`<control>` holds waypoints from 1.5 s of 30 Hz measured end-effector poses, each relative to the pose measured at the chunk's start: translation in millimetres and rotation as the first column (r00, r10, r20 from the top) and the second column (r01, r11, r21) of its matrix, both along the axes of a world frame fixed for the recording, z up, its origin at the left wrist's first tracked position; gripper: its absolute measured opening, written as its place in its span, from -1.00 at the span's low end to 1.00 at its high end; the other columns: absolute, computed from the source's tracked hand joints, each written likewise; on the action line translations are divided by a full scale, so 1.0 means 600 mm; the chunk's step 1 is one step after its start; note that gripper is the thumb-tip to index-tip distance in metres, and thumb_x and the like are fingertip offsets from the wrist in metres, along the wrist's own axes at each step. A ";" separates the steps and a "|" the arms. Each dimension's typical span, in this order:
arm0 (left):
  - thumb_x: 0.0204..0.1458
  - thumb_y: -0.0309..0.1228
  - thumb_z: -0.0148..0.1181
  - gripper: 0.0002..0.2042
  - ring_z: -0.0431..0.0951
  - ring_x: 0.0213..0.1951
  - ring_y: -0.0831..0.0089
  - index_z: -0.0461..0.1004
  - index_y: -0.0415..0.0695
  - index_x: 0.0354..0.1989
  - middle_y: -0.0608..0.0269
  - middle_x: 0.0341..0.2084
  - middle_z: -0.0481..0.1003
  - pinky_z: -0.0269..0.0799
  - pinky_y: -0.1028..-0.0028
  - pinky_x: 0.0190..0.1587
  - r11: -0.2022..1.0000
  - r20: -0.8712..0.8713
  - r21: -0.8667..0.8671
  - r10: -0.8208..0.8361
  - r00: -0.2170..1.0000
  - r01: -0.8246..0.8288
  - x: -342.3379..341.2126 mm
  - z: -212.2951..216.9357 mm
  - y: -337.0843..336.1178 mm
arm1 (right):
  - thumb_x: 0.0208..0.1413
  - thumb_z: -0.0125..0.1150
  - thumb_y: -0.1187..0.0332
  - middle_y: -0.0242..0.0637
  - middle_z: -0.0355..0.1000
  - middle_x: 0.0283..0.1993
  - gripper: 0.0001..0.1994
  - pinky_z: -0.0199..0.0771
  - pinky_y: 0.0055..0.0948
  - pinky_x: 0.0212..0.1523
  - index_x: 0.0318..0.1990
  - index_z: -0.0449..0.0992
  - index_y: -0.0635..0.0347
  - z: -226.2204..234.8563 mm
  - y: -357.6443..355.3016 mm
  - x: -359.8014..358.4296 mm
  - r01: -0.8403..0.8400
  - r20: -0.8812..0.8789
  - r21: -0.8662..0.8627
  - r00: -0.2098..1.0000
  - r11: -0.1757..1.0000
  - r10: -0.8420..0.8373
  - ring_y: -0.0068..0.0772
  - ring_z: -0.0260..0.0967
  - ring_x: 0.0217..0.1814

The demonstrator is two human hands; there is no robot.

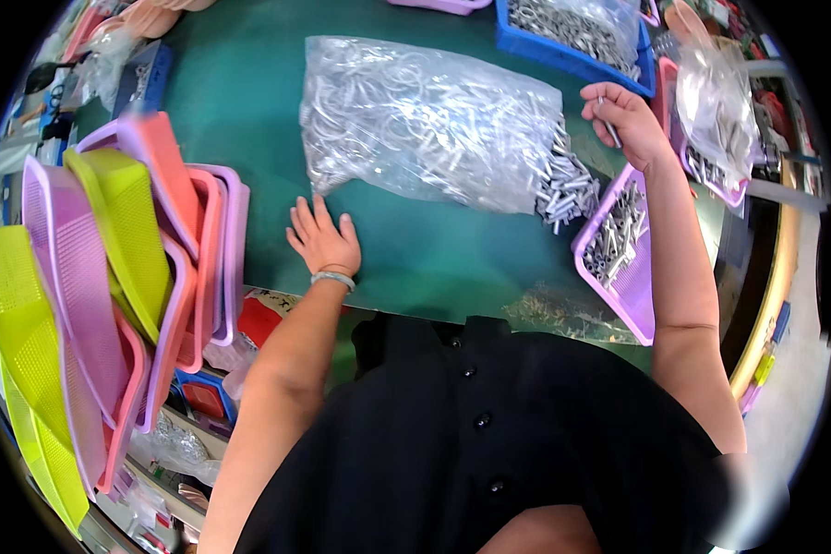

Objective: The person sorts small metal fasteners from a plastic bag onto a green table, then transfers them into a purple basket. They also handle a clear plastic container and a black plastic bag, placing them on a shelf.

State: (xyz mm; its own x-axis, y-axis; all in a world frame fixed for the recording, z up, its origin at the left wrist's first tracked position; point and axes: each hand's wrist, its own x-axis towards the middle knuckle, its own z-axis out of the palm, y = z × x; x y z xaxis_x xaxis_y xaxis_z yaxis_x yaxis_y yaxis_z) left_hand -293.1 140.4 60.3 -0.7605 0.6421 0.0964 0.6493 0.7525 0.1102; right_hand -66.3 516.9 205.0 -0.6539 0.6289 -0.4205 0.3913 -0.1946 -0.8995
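Note:
A large clear plastic bag [415, 120] full of small silvery metal tubes lies flat across the green table. From its right end a heap of loose metal tubes [565, 189] spills out onto the tabletop. My left hand [325, 242] rests on the table just below the bag's lower left corner, fingers spread and holding nothing. Past the spilled heap, my right hand [626, 118] is raised with its fingers curled round one short metal tube [609, 126]. Beneath my right forearm sits a purple plastic basket [639, 286], partly hidden by the arm, with more tubes inside.
Stacked plastic baskets [92, 277] in green, purple and coral crowd the left table edge. A blue tray [563, 57] of metal parts stands at the far right. Beside it, a pink basket [735, 194] holds bagged parts. The table's front edge [415, 314] runs close to my body.

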 end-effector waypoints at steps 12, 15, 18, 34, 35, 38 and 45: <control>0.01 -0.15 -0.06 -0.45 -0.01 0.22 0.07 0.10 -0.12 0.17 0.00 0.18 0.04 -0.16 0.03 0.19 1.000 0.001 -0.003 0.023 1.000 -0.023 -0.001 -0.001 -0.004 | -0.16 0.20 0.09 -0.13 0.15 0.18 -0.45 0.07 -0.03 0.16 0.06 0.32 -0.04 -0.131 -0.101 -0.095 -0.618 0.586 0.786 0.750 0.011 0.307 0.01 0.02 0.23; 0.01 -0.15 -0.07 -0.46 -0.01 0.22 0.07 0.09 -0.12 0.17 0.00 0.17 0.04 -0.17 0.04 0.19 1.000 -0.016 0.011 0.003 1.000 -0.003 -0.002 -0.004 -0.004 | -0.16 0.13 -0.12 -0.24 0.11 0.22 -0.38 -0.03 0.12 0.17 0.10 0.28 -0.11 -0.169 -0.079 -0.097 -0.744 0.695 0.667 0.643 0.048 0.322 0.05 -0.10 0.29; 0.02 -0.15 -0.08 -0.46 -0.01 0.22 0.07 0.09 -0.11 0.17 0.00 0.17 0.04 -0.17 0.04 0.19 1.000 -0.015 0.014 0.001 1.000 -0.001 -0.001 -0.003 -0.002 | -0.10 0.11 -0.07 -0.35 0.15 0.18 -0.44 -0.07 0.14 0.18 0.08 0.31 -0.11 -0.149 -0.085 -0.087 -0.819 0.772 0.567 0.565 0.089 0.290 -0.08 -0.14 0.31; 0.02 -0.17 -0.09 -0.47 0.00 0.21 0.06 0.09 -0.13 0.16 -0.01 0.17 0.05 -0.17 0.03 0.18 1.000 -0.008 0.022 0.015 1.000 -0.015 -0.002 0.001 -0.004 | -0.07 0.11 0.26 -0.23 0.41 -0.17 -0.62 0.33 -0.23 -0.08 -0.02 0.41 0.02 -0.109 -0.065 -0.128 -0.873 0.810 0.480 0.481 0.091 0.335 -0.21 0.32 -0.05; 0.02 -0.17 -0.08 -0.47 0.01 0.20 0.06 0.10 -0.13 0.16 -0.01 0.16 0.06 -0.16 0.03 0.17 1.000 -0.015 0.025 0.007 1.000 -0.007 -0.003 -0.001 -0.005 | -0.07 0.11 0.26 -0.20 0.41 -0.17 -0.60 0.35 -0.27 -0.10 -0.01 0.39 0.05 -0.120 -0.074 -0.156 -0.841 0.748 0.518 0.534 0.156 0.393 -0.20 0.34 -0.07; 0.01 -0.17 -0.08 -0.48 0.01 0.20 0.06 0.11 -0.13 0.15 -0.01 0.16 0.06 -0.15 0.03 0.17 1.000 -0.020 0.030 -0.004 1.000 0.004 -0.004 0.000 -0.005 | -0.10 0.13 0.31 -0.13 0.33 -0.02 -0.52 0.27 -0.31 0.04 0.07 0.30 0.12 -0.201 -0.052 -0.191 -0.602 0.382 0.751 0.732 0.272 0.564 -0.17 0.25 0.05; 0.02 -0.17 -0.09 -0.48 0.01 0.20 0.06 0.11 -0.13 0.14 0.00 0.16 0.06 -0.14 0.03 0.16 0.999 -0.025 0.032 -0.008 1.000 0.009 -0.005 -0.004 -0.004 | 0.00 0.04 0.28 -0.10 0.40 -0.26 -0.70 0.36 -0.22 -0.23 -0.13 0.38 0.24 -0.301 -0.013 -0.180 -0.358 -0.153 0.235 0.904 0.904 0.399 -0.06 0.37 -0.25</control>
State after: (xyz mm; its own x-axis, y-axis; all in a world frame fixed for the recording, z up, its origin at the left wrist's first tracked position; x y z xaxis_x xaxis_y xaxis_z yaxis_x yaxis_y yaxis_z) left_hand -295.9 138.0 58.1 -0.7520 0.6450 0.1357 0.6587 0.7430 0.1183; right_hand -174.5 508.8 24.6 -0.9143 0.3739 -0.1560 0.2151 0.1218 -0.9690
